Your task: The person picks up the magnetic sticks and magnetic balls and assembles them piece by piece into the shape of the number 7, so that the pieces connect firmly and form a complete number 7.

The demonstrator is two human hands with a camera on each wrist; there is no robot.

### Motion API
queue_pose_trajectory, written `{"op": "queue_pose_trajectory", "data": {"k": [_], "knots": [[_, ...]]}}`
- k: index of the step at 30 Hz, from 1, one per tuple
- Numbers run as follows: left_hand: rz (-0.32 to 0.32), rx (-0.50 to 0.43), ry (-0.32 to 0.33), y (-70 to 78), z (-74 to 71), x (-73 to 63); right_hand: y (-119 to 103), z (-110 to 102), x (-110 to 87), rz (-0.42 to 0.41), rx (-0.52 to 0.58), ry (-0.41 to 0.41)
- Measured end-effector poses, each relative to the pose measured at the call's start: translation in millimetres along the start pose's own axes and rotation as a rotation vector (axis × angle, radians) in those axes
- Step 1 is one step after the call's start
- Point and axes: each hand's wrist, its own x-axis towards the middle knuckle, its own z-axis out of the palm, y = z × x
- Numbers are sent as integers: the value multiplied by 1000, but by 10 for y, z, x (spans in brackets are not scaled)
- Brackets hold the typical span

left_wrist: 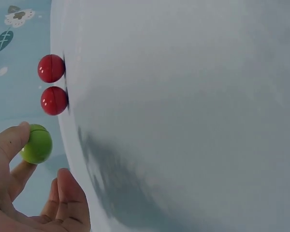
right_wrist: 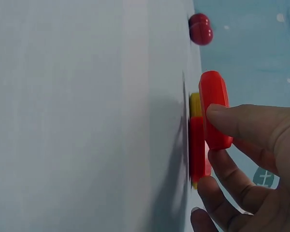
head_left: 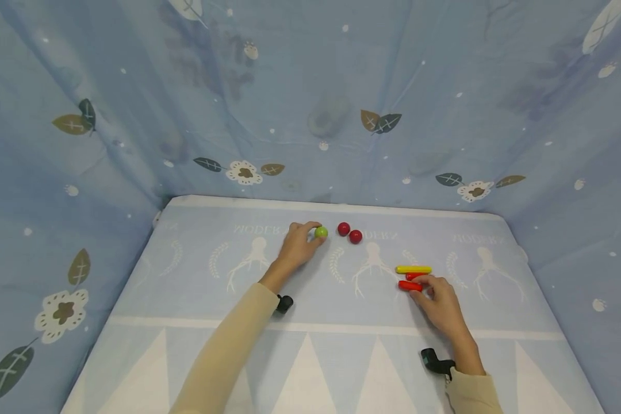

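Observation:
My left hand pinches a small green ball between thumb and fingertip, near the far edge of the table. Two shiny red balls lie side by side just right of it, each with a seam line visible in the left wrist view. Farther right and nearer, my right hand holds a short red stick with a rounded end, thumb on one side and fingers on the other. Right beyond it lie a second red stick and a longer yellow stick, parallel; fingers partly hide the second red one in the head view.
A pale blue patterned cloth covers the table. Blue curtain-like fabric with leaves and flowers stands behind the far edge and along both sides. Black wrist cameras sit at both wrists.

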Motion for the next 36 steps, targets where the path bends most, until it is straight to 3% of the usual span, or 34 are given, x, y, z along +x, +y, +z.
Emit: {"op": "queue_pose_trajectory", "data": {"k": [9,24,31,36], "knots": [[7,-20,-3,-114,-235,-257,-237,182,108,-103,57,-6],[-10,-29,-13,-398,-622,-689,-767,605,370,-172,175,-96],[-20,-16,-23,-576,-723,-850,-905,780,460,-191,197,-131],[-9,-23,-71,-697,-773,-897,-983,891,528,-208,220,-133]]}}
